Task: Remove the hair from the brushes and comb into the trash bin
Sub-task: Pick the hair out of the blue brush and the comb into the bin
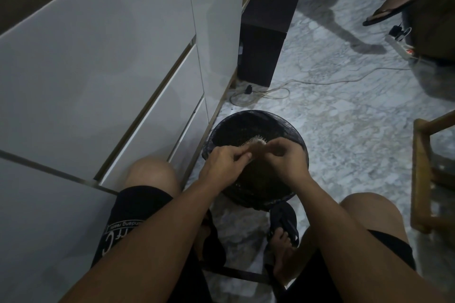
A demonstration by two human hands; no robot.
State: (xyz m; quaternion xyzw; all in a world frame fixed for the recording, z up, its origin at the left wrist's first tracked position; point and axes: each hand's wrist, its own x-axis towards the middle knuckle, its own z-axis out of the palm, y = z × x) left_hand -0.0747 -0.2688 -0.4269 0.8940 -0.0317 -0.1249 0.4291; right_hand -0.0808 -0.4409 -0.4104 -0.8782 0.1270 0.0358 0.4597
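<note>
A round black trash bin point(246, 118) lined with a dark bag stands on the floor between my knees. Over its opening I hold a wooden hairbrush point(254, 146) with pale bristles pointing up and away. My left hand point(225, 165) grips the brush's near end. My right hand point(288, 155) closes on its far end, fingers pinched at the bristles. Any hair on the bristles is too small and dim to make out.
White cabinet drawers point(110, 69) run along the left. A dark panel point(266, 32) stands behind the bin, with cables point(270, 91) on the marble floor. Another person's sandalled feet point(389, 12) and a power strip point(401, 47) are at the far right. A wooden frame point(423, 174) is on the right.
</note>
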